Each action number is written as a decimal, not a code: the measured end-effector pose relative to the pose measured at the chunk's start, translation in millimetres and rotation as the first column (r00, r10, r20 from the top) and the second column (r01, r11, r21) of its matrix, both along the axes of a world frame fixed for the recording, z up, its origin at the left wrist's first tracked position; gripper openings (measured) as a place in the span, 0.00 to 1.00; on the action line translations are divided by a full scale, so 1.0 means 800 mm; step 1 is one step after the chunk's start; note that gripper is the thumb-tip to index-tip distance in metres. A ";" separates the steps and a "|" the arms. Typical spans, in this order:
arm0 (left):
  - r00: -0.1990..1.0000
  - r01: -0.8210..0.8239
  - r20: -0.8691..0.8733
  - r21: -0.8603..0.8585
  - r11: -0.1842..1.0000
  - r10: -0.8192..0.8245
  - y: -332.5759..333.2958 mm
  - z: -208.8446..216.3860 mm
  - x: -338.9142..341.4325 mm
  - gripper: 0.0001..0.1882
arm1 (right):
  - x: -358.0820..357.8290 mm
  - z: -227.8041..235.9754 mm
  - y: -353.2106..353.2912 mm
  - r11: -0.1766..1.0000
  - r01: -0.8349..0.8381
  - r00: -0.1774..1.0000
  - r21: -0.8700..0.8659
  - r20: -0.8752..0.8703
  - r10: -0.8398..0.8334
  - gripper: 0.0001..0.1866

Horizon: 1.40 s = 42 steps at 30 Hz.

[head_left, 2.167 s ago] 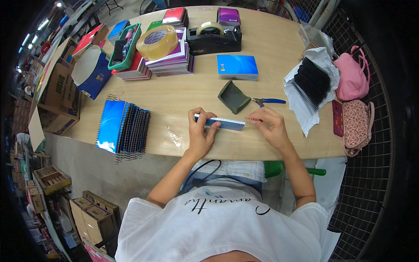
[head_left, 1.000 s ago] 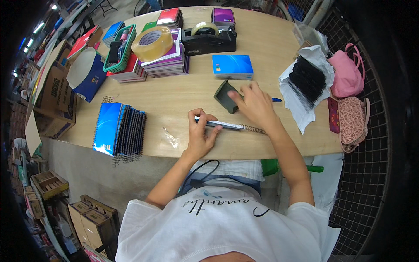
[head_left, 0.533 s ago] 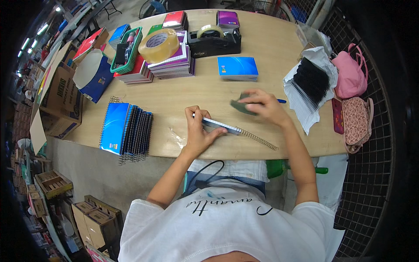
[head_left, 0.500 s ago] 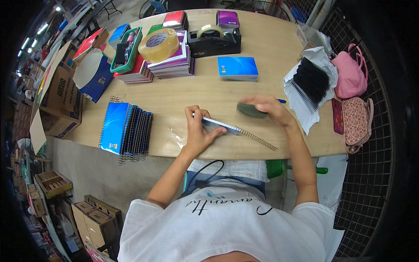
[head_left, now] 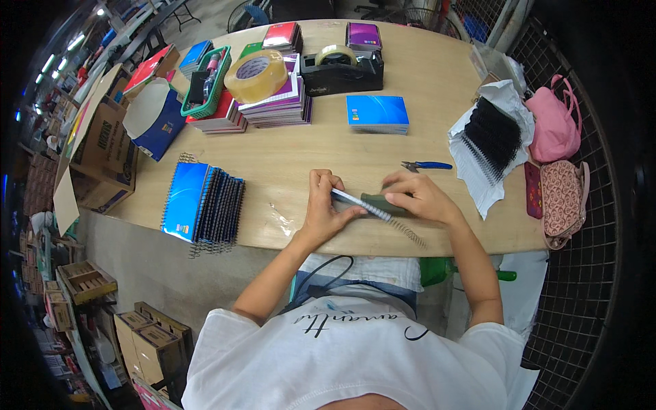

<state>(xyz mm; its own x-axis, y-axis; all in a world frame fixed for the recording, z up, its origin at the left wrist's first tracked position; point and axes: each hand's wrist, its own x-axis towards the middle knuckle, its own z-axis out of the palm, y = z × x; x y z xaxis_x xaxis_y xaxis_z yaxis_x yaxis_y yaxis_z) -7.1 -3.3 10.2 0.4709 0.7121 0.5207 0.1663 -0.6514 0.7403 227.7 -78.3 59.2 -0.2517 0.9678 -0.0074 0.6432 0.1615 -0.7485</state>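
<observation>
Near the table's front edge my left hand (head_left: 326, 210) is closed on a small notebook (head_left: 342, 196), tilted with its spine edge up. A wire coil (head_left: 408, 234) runs along that edge, and its loose end sticks out toward my right side. My right hand (head_left: 422, 198) is closed on a dark green, pad-like piece (head_left: 377, 201), held against or right beside the coil; contact is hard to tell. Beyond the right hand lie blue-handled cutting pliers (head_left: 432, 165). A stack of blue spiral notebooks (head_left: 186, 205) stands to the left.
Blue notebooks (head_left: 377, 113) lie ahead, near a black tape dispenser (head_left: 342, 74). A tape roll (head_left: 256, 76) tops stacked notebooks beside a green basket (head_left: 206, 85). Black coils (head_left: 490, 137) rest on white paper at right, next to pink bags (head_left: 553, 126). A carton (head_left: 102, 154) stands left.
My right hand has moved left and nearer, bringing the green piece to the coil on the notebook. The pliers it partly covered now show. My left hand keeps its hold.
</observation>
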 end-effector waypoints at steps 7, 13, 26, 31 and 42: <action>0.998 0.067 0.019 -0.010 0.998 -0.067 -0.002 -0.002 0.007 0.32 | 0.003 -0.017 0.006 0.987 0.129 0.989 0.096 -0.091 -0.120 0.21; 0.995 0.095 0.020 0.002 0.995 -0.095 0.001 -0.005 0.007 0.32 | -0.005 -0.002 0.014 0.999 0.017 0.970 0.031 -0.242 -0.009 0.19; 0.828 0.516 0.529 -0.591 0.620 -0.185 0.036 -0.018 -0.020 0.30 | -0.013 -0.003 0.028 0.991 0.120 0.934 -0.064 -0.330 -0.135 0.18; 0.816 0.532 0.554 -0.612 0.586 -0.162 0.034 -0.024 -0.018 0.31 | -0.024 -0.002 0.034 0.996 0.044 0.989 0.074 -0.144 -0.033 0.20; 0.813 0.516 0.573 -0.627 0.583 -0.104 0.027 -0.015 -0.026 0.34 | -0.002 -0.017 0.032 0.975 0.163 0.985 0.153 -0.080 -0.152 0.27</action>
<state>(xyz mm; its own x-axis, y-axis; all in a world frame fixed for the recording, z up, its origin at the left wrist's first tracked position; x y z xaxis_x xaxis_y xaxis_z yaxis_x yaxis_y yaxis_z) -28.3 18.4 -1.7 0.6103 0.7861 0.0980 -0.4003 0.1992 0.8945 225.9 -53.1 45.5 -0.0906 0.9828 0.1610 0.6193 0.1822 -0.7638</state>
